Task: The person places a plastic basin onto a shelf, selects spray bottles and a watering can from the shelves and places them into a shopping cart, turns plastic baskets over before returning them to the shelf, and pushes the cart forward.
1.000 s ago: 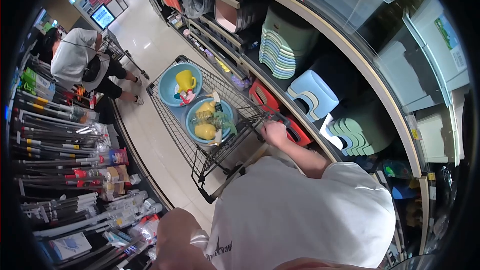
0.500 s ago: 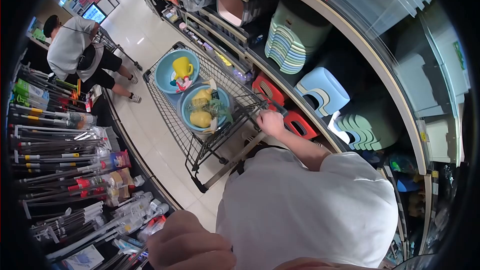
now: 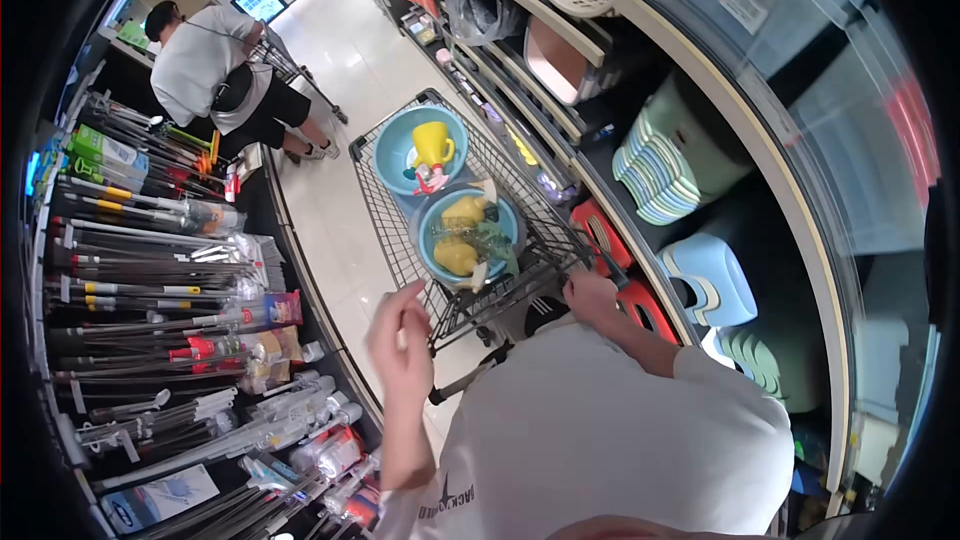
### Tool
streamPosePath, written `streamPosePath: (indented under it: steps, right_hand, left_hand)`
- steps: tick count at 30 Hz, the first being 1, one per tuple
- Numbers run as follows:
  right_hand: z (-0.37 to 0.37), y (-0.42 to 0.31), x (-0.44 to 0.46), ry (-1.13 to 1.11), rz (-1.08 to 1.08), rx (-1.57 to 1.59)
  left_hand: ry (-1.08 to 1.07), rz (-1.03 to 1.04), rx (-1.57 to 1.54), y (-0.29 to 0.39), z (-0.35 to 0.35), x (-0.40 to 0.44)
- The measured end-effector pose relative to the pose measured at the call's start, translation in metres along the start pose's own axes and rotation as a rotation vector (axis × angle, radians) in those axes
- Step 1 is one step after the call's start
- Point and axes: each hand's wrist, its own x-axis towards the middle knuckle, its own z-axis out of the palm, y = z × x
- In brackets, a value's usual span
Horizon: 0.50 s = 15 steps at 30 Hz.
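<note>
My right hand (image 3: 590,294) is closed around the handle of a wire shopping cart (image 3: 366,172), at its right end. My left hand (image 3: 402,340) is raised beside the cart's near left corner, apart from the handle. Its fingers are loosely bent, with nothing held in them. In the cart stand two blue basins. The farther basin (image 3: 385,162) holds a yellow watering can (image 3: 432,143) and a red and white spray head (image 3: 431,180). Inside the nearer basin (image 3: 428,258) lie yellow bottle-like things (image 3: 457,257) and a green netted item (image 3: 495,241).
Mops and brooms (image 3: 150,290) hang along the left shelf. On the right shelf are stacked stools (image 3: 655,175), a blue stool (image 3: 722,280), red stools (image 3: 645,310) and plastic boxes. A person (image 3: 205,60) with another cart stands ahead on the left.
My left hand has risen from the bottom edge, near my body, toward the cart's left corner, its fingers loosening. My right hand stays on the handle. The view has turned left.
</note>
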Motion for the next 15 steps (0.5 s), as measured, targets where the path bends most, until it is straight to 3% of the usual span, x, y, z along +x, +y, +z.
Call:
streamPosePath:
  steps: [2, 5, 9, 15]
  right_hand:
    - [0.003, 0.006, 0.019, 0.004, -0.035, 0.007]
    - [0.0, 0.006, 0.053, 0.004, -0.067, 0.0]
    - [-0.01, -0.002, 0.09, -0.03, -0.071, -0.016]
    - [-0.017, -0.015, 0.143, -0.018, -0.068, 0.007]
  left_hand:
    - [-0.052, -0.249, 0.215, -0.102, 0.025, -0.004]
    - [-0.148, -0.236, 0.6, -0.238, 0.036, -0.064]
    - [-0.078, -0.298, 0.684, -0.274, 0.036, -0.096]
    - [-0.102, -0.357, 0.842, -0.29, 0.046, -0.041]
